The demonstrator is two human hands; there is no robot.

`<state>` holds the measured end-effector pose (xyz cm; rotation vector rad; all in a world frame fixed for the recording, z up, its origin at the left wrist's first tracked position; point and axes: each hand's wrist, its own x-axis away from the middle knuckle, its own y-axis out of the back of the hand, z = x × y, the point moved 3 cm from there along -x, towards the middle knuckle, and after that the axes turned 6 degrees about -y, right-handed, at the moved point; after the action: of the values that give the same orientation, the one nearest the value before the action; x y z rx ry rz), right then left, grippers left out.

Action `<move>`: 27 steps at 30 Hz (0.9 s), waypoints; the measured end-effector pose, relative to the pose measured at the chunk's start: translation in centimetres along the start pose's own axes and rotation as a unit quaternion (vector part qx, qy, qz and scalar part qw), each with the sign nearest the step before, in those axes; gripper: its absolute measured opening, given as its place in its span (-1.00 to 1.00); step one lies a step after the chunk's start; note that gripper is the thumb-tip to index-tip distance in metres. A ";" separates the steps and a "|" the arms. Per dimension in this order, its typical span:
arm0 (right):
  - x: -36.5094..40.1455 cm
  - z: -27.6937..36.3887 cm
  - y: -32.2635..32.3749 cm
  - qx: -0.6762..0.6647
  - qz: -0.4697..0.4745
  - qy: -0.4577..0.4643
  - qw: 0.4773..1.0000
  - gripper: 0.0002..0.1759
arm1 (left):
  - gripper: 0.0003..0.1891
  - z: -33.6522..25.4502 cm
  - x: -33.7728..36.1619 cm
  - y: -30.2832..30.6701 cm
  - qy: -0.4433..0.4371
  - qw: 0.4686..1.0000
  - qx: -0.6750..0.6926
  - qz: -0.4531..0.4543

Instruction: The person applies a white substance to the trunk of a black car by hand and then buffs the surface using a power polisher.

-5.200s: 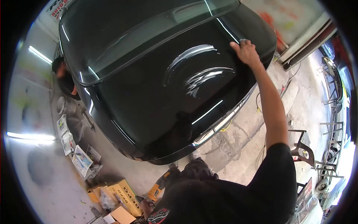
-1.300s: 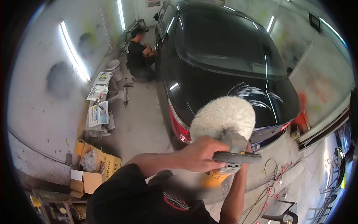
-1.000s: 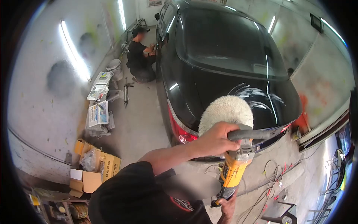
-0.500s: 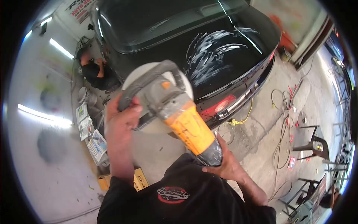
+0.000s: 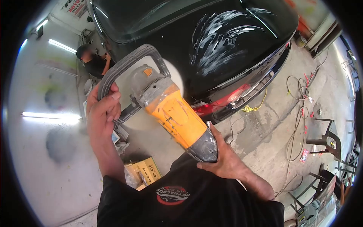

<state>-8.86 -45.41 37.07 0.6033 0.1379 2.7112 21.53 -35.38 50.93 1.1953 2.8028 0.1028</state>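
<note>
Left hand is curled shut around the grey loop handle; right hand is clamped on the rear end of the polisher. Between them the yellow tool slants up in the air, its white pad facing away, just short of the black car. White smears streak the boot lid. Another person crouches by the car's side. Cables lie on the floor, and a box sits below the polisher.

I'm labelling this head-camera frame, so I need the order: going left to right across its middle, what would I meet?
Across the middle: wall light strip → left hand → yellow polisher → right hand → black chair.
</note>
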 end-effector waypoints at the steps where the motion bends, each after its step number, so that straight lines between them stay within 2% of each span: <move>1: 0.2 -0.2 0.5 -0.019 0.013 -0.013 1.000 0.34 | -0.78 0.0 0.0 -1.0 0.003 1.000 -0.005 -0.007; 3: 0.5 -0.5 1.9 -0.056 0.038 -0.040 0.997 0.38 | -0.79 0.3 -0.1 -2.7 0.012 1.000 -0.009 -0.020; 12: 3.4 -4.2 7.0 -0.186 0.047 -0.017 0.981 0.36 | -0.83 -0.6 -1.4 -11.3 0.016 0.999 -0.049 0.005; 15: 4.3 -5.6 8.7 -0.154 0.011 0.022 0.988 0.33 | -0.83 -0.5 -2.0 -14.1 0.015 0.998 -0.062 0.011; 21: 5.9 -6.7 12.0 -0.198 -0.031 0.019 0.980 0.35 | -0.81 -1.0 -4.0 -20.0 0.010 0.995 -0.068 0.065; 27: 6.9 -7.5 14.2 -0.295 -0.079 0.036 0.951 0.35 | -0.78 -1.3 -6.6 -25.5 0.003 0.990 -0.084 0.113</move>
<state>-22.49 -56.26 35.43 0.2960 -0.5647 2.4330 7.68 -57.82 50.15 1.4644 2.5907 0.3500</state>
